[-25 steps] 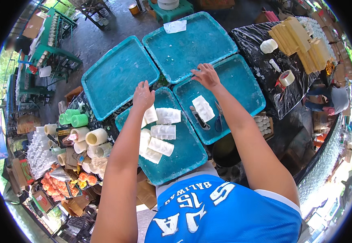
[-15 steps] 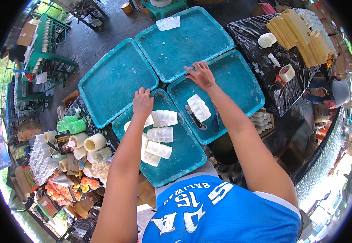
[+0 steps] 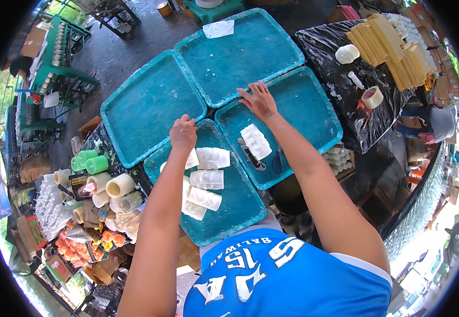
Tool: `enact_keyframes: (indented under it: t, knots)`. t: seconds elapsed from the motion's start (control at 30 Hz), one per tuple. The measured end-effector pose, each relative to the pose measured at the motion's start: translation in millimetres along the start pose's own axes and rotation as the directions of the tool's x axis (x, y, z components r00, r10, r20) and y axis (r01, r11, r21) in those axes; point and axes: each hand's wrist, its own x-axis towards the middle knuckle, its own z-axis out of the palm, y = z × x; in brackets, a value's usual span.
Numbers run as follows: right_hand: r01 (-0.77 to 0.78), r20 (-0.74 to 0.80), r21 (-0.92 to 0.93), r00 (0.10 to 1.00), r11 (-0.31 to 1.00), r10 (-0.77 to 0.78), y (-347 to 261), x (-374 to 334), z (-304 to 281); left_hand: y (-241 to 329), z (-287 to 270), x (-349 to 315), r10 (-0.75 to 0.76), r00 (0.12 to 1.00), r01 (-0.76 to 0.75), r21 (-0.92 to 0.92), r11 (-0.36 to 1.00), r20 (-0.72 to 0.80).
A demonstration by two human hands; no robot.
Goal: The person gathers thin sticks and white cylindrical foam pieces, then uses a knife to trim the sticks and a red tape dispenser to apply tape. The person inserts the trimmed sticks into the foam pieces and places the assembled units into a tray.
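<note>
My left hand (image 3: 183,133) is closed, its fingers curled at the rims where the left teal tray (image 3: 114,122) meets the near teal tray (image 3: 240,217). My right hand (image 3: 259,101) rests with fingers apart on the rim between the far teal tray (image 3: 240,53) and the right teal tray (image 3: 314,105). Several white bumpy cylinders (image 3: 207,179) lie in the near tray, some partly behind my left forearm. In the right tray are one white ridged piece (image 3: 256,141), a utility knife (image 3: 253,156) and dark-handled scissors (image 3: 277,161).
A white paper (image 3: 219,29) lies over the far tray's edge. On the right, a black-covered table (image 3: 340,68) bears yellowish slabs (image 3: 393,47) and a tape dispenser (image 3: 369,99). Cylindrical moulds (image 3: 119,186), green pieces (image 3: 91,161) and orange pieces (image 3: 76,248) crowd the left. A person (image 3: 20,66) is at far left.
My left hand's fingers have curled in more at the tray rims. My right hand stays at its rim. The whole view has shifted slightly; the trays keep their places relative to each other.
</note>
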Motion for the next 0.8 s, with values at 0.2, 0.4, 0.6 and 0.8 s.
enact_keyframes:
  t: [0.2,0.4,0.6,0.8]
  knots:
    - [-0.003,-0.002,0.007,1.000,1.000,0.003,-3.0,-0.5,-1.8,-1.9,4.2,0.0,-0.010,1.000,0.010,0.018,1.000,-0.027]
    - [-0.044,0.029,-0.007,0.999,0.999,0.044,-6.1,-2.8,-1.3,2.9,1.5,4.1,-0.001,1.000,0.002,0.060,0.998,-0.019]
    - [-0.168,0.079,0.132,0.984,0.977,0.158,-33.3,-1.2,-32.0,-4.1,5.2,5.0,-0.014,0.999,0.015,0.014,1.000,-0.036]
    - [-0.399,-0.076,0.343,0.890,0.850,0.449,-91.1,-86.8,-111.8,2.9,-5.8,1.3,-0.078,0.997,0.078,-0.008,0.997,0.000]
